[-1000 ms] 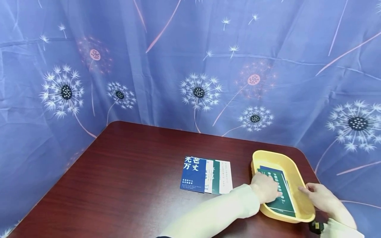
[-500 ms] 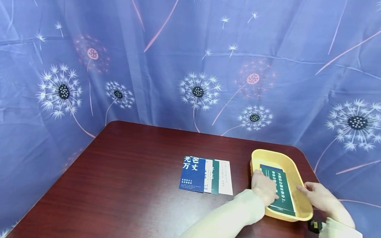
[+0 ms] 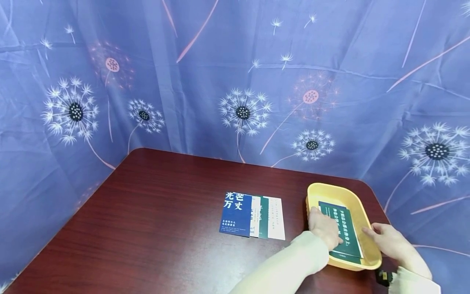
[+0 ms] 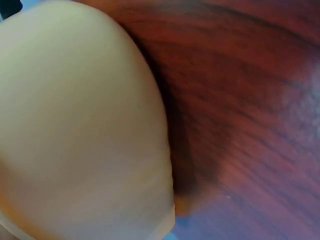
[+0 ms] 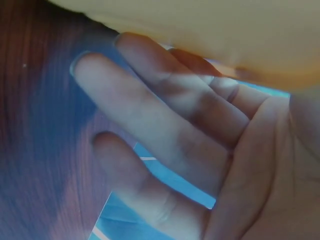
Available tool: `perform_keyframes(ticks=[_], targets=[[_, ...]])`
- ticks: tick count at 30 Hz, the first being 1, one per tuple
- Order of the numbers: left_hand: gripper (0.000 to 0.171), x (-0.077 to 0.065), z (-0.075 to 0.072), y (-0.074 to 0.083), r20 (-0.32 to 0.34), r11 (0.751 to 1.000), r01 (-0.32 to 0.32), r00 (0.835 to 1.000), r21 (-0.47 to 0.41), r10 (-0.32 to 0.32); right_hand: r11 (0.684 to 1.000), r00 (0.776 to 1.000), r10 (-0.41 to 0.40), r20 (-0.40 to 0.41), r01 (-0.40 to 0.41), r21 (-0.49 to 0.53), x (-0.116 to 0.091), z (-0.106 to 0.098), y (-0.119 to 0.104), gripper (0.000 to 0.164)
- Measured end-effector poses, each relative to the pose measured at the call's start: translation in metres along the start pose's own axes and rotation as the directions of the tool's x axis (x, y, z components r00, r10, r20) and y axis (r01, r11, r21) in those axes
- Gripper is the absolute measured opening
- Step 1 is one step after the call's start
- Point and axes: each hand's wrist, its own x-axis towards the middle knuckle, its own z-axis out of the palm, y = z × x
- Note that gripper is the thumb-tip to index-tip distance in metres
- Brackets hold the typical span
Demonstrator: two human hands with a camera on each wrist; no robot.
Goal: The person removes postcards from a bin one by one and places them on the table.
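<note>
A yellow plastic tray (image 3: 375,247) stands at the right end of the table in the head view. Green and blue printed cards (image 3: 349,232) lie inside it, one overlapping another. My left hand (image 3: 324,229) grips the tray's left side, its thumb inside over the cards and covering part of their print. My right hand (image 3: 393,241) holds the opposite side, with the thumb at the rim. In the right wrist view, the fingers (image 5: 150,120) extend outside beneath the tray wall (image 5: 225,35). A large blurred pale surface fills much of the left wrist view, hiding the left fingers.
To the tray's left, a blue card (image 3: 235,214), a green card (image 3: 263,218) and white cards (image 3: 276,218) lie overlapped in a row on the dark red table (image 3: 147,228). Behind the table hangs a blue dandelion-print curtain (image 3: 205,81).
The tray has slid slightly left with both hands on it. My left hand has shifted a little toward the tray's left rim, uncovering more of the green card. The row of cards stays put.
</note>
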Motion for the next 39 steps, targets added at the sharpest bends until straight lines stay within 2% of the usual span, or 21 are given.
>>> perform_keyframes(ticks=[5,10,12,16,20,24,28,32,35,39], targets=[[0.035,0.002,0.002,-0.001,-0.045,1.0,-0.006,0.999,-0.03,0.005,1.0,1.0,0.001,-0.001,-0.001,0.007,-0.001,0.001,0.0,0.038],[0.017,0.003,-0.002,-0.003,-0.082,0.996,0.004,0.997,-0.087,-0.011,1.0,1.0,-0.003,-0.01,0.003,0.003,0.0,-0.001,-0.001,0.038],[0.019,0.005,-0.004,0.0,-0.08,0.993,0.019,0.996,-0.116,-0.029,1.0,1.0,-0.002,-0.013,0.002,0.003,-0.001,-0.003,0.0,0.038],[0.04,0.009,-0.008,0.006,-0.046,0.991,0.061,0.997,-0.123,-0.067,0.999,1.0,0.021,0.005,-0.021,0.03,-0.003,-0.005,0.001,0.037],[0.057,0.013,-0.007,0.006,-0.012,0.996,0.063,0.998,-0.066,-0.064,0.996,0.999,0.038,0.032,-0.04,0.076,-0.003,-0.004,-0.002,0.035],[0.063,0.017,-0.005,0.003,0.011,0.998,0.044,0.999,-0.041,-0.043,0.989,0.997,0.049,0.061,-0.058,0.139,-0.003,-0.001,-0.005,0.034],[0.047,0.02,-0.006,-0.001,0.019,0.996,0.037,0.999,-0.082,-0.035,0.98,0.994,0.077,0.078,-0.09,0.179,-0.003,0.002,-0.006,0.034],[0.026,0.025,-0.009,-0.004,0.014,0.984,0.047,0.999,-0.175,-0.045,0.969,0.992,0.089,0.089,-0.107,0.223,-0.004,0.003,-0.006,0.034],[0.039,0.028,-0.011,-0.006,0.018,0.98,0.056,0.998,-0.19,-0.054,0.954,0.99,0.089,0.109,-0.117,0.277,-0.002,0.003,-0.007,0.033],[0.067,0.03,-0.008,-0.005,0.033,0.987,0.057,0.998,-0.149,-0.053,0.939,0.987,0.088,0.136,-0.128,0.32,-0.002,0.003,-0.008,0.032]])
